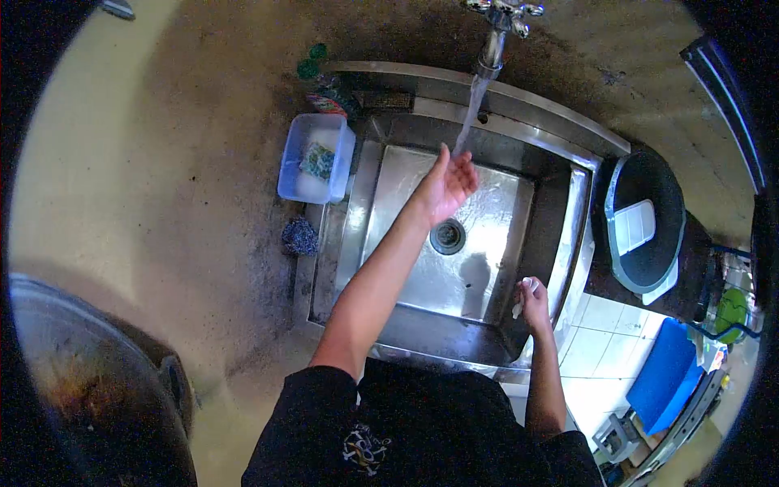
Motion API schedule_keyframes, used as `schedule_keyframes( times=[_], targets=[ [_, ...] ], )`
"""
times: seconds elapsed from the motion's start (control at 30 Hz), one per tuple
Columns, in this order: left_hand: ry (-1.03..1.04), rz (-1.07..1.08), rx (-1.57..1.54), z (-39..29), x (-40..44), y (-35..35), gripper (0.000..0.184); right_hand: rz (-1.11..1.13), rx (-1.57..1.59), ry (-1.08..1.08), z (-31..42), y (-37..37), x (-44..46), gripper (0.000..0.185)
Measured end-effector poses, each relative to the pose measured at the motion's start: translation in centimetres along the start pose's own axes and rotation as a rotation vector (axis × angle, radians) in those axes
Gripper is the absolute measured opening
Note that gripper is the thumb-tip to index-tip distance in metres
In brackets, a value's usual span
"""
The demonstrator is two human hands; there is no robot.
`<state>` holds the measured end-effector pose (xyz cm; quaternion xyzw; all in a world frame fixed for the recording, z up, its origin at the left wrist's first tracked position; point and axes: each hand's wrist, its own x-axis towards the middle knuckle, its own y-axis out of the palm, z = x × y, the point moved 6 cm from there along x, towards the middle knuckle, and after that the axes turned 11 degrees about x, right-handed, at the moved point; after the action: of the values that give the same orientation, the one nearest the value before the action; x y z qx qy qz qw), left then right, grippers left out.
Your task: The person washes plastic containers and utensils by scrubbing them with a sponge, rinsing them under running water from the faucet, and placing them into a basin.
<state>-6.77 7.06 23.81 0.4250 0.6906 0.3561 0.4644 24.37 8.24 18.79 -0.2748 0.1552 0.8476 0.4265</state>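
Note:
Water runs from the faucet [491, 57] down to the fingers of my left hand [445, 191]. That hand is over the steel sink [503, 219], palm up, with its fingers loosely curled and apart and nothing in it. Below and to the left of the faucet stream, the round drain [447, 236] shows in the wet sink floor. Over the right side of the sink, my right hand [535, 307] is closed on a small crumpled white thing [518, 308]; whether it is paper, cloth or plastic I cannot tell.
Left of the sink stand a clear plastic container [294, 166] with a sponge [317, 161] inside, a dark scouring pad [299, 236] and a green-capped bottle [345, 101]. To the right is a dark basin [677, 219] holding a white tray [634, 227]. A large dark pot [97, 390] sits lower left.

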Motion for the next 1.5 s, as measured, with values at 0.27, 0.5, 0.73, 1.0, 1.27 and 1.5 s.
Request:
schedule_keyframes(
  times=[0.27, 0.5, 0.73, 1.0, 1.27, 1.5],
  targets=[
    [-0.111, 0.056, 0.375, -1.2, 2.9, -1.7, 0.043, -0.04, -0.045, -0.025, 0.6, -0.9, -1.1, 0.022],
    [-0.099, -0.366, 1.481, -5.2, 2.8, -3.3, 0.03, -0.062, -0.038, -0.045, 0.6, -1.5, -1.3, 0.024],
    [-0.074, -0.324, 1.493, -6.3, 3.3, -3.0, 0.024, -0.053, -0.03, -0.052, 2.4, -1.1, -2.0, 0.023],
    [0.012, -0.218, 1.143, -5.7, 3.9, -1.5, 0.022, -0.03, -0.039, -0.061, 1.1, -1.6, -1.6, 0.022],
    [-0.061, -0.224, 0.944, -4.8, 3.9, -1.2, 0.017, -0.069, -0.034, -0.028, 1.7, -1.6, -2.3, 0.022],
    [0.099, -0.162, 0.938, -5.1, 3.6, -0.8, 0.019, -0.065, -0.034, -0.031, 1.8, -1.5, -2.3, 0.024]
  ],
)
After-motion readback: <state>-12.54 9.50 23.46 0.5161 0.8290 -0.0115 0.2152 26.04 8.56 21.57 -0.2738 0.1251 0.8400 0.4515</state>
